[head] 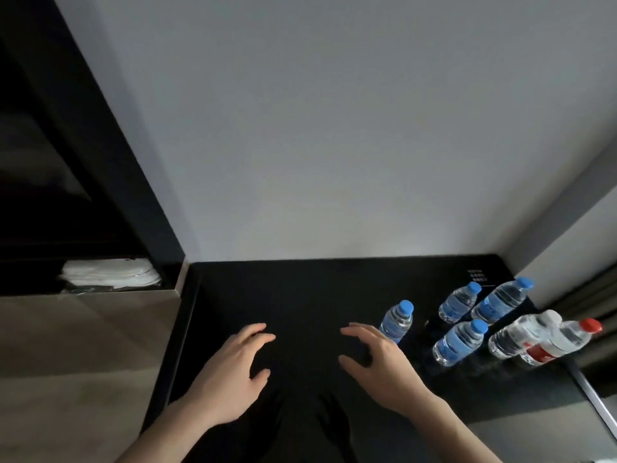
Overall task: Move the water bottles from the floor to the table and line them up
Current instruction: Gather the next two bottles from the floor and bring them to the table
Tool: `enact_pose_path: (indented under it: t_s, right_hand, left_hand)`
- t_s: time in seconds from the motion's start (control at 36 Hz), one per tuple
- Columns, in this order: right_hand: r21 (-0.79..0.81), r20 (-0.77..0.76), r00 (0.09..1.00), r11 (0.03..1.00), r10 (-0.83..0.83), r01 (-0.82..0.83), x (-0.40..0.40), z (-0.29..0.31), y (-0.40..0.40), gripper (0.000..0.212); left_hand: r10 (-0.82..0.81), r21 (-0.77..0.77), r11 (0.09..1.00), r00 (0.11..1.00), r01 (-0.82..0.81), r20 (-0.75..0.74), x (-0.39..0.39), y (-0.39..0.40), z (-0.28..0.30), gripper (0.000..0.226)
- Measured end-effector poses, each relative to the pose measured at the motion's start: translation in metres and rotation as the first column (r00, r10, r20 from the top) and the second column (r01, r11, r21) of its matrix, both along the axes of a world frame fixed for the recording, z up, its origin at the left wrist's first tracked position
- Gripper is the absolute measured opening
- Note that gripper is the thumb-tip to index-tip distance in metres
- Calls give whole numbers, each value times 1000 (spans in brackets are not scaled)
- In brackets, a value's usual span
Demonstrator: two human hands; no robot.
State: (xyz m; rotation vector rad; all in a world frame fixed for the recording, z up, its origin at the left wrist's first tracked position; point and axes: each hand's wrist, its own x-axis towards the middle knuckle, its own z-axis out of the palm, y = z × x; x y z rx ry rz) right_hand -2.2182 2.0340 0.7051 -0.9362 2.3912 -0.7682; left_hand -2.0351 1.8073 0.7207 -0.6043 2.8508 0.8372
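Observation:
Several clear water bottles stand upright on the right part of the black table (283,295). A blue-capped bottle (397,320) stands nearest the middle, a second blue-capped bottle (459,339) to its right, and two more blue-capped ones (459,302) (500,300) behind. A red-capped bottle (564,342) and a white-capped bottle (521,332) stand at the table's right edge. My left hand (233,365) hovers over the table's middle, fingers apart, empty. My right hand (377,359) is also empty and spread, just left of the nearest blue-capped bottle and partly in front of its base.
A dark cabinet with a shelf holding folded white cloth (110,274) stands to the left of the table. A grey wall (317,128) rises behind it. A small white printed label (477,275) marks the back right corner. A metal strip (594,399) runs along the right side.

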Motion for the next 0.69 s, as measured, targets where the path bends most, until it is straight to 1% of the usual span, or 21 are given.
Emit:
enact_pose_path:
  t_s: [0.11,0.19,0.25,0.33,0.44,0.47,0.56,0.69]
  right_hand:
    - [50,32,988,987,150,-151,21,3,-34,55]
    - [63,39,963,962,265,-267,31,8,-60,56]
    - [94,44,932,927,360,-363,44,10,-83,57]
    - [119,77,871,863,485,-491,71,15,-119,58]
    - [85,70,761,757,644,-648,125,32,-174,59]
    - [79,53,721,717,691,-693,143,36,-192,59]
    - [79,13,643,640,766,-764,178,47,-224,59]
    - [48,-15,482,482,876,-875,277,54,-295,56]
  left_hand:
    - [155,-32,987,986,-157,-54,51,-20,-2,57]
    - [289,-41,956,956,-292,-56,86,-26,-5,57]
    - [377,-51,924,925,-379,-45,116,-30,-3,58]
    - [463,-81,881,885,-466,-49,165,-39,-5,58]
    - [611,-97,778,783,-621,-116,242,-52,-5,56]
    - [656,-100,739,746,-666,-119,264,-55,-1,56]
    - [726,-82,667,671,-740,-152,305,-61,8,58]
    - [860,-63,476,480,-877,-173,410,-71,21,59]
